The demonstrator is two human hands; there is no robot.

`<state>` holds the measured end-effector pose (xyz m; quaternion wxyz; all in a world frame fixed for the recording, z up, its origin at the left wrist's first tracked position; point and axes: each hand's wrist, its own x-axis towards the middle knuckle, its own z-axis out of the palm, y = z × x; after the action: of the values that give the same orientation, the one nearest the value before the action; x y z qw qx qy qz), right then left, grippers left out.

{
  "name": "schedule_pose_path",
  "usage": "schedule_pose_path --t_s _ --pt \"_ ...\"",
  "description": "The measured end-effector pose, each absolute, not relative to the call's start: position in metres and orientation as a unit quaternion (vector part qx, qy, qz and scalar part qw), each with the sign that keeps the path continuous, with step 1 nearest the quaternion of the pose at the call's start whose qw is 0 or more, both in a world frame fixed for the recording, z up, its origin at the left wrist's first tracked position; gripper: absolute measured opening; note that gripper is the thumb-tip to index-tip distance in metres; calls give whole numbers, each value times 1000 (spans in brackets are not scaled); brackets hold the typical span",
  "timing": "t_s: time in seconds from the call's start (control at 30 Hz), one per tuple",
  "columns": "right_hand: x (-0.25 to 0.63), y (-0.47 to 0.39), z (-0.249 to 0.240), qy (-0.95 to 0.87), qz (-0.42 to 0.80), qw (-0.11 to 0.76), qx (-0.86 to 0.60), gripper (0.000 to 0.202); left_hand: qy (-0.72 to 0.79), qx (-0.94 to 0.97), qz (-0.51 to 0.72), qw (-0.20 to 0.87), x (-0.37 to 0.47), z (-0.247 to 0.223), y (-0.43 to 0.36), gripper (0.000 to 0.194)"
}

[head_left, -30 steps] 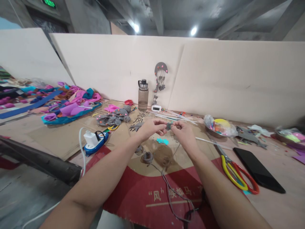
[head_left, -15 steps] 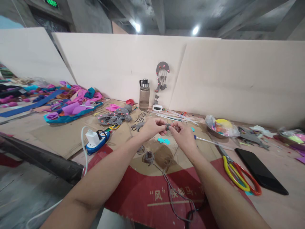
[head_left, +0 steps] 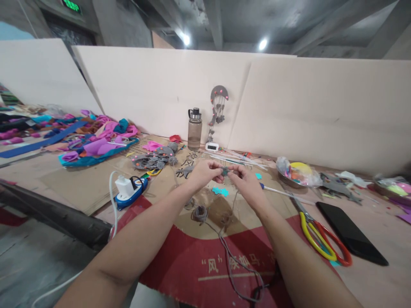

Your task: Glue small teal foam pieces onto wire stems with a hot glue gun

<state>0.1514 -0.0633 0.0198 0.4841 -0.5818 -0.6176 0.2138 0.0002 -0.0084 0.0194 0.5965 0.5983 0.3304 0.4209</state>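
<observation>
Between the fingertips of my left hand [head_left: 208,172] and my right hand [head_left: 243,179] is a small grey felt piece [head_left: 225,171]. Both hands are pinched on it, raised over the cardboard. Turquoise cut-out pieces [head_left: 220,192] lie just below the hands, and a smaller one [head_left: 258,176] is to the right. A coil of grey cord [head_left: 200,214] rests on the cardboard nearer me, its loose strands running over the red part [head_left: 180,265]. A grey felt shape [head_left: 186,171] lies left of my left hand.
Scissors [head_left: 317,239], a black phone [head_left: 349,233] and a blue-handled rod [head_left: 279,189] lie right. Behind stand a bottle [head_left: 194,132] and small clock [head_left: 212,147]. A blue power strip [head_left: 131,194], grey felt pile [head_left: 154,158] and coloured scraps [head_left: 99,145] are left; a filled bowl [head_left: 290,182] is right.
The small felt piece has turned slightly between my fingertips, showing more of its surface. My right hand has shifted slightly left. The camera view has moved a little.
</observation>
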Motion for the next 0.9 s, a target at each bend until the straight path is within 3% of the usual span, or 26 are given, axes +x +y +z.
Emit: schedule_pose_path --t_s 0.13,0.33,0.47,0.6,0.7,0.83,0.9 --pt "152 -61 17 -608 193 482 -601 28 311 579 419 627 0 19 -7 3" --pt "159 -62 21 -602 179 471 -620 22 271 581 347 685 -6 21 -6 15" --pt "160 -64 24 -634 166 428 -622 16 291 626 332 643 -9 23 -8 23" --pt "155 -66 23 -668 93 409 -615 12 306 666 326 596 -6 21 -11 14" --pt "151 -68 22 -674 58 416 -608 13 319 659 346 587 -3 20 -11 9" --pt "148 -69 19 -671 101 449 -581 29 331 627 397 582 -3 20 -8 11" --pt "147 -68 17 -668 115 467 -568 24 336 620 416 575 -3 20 -8 9"
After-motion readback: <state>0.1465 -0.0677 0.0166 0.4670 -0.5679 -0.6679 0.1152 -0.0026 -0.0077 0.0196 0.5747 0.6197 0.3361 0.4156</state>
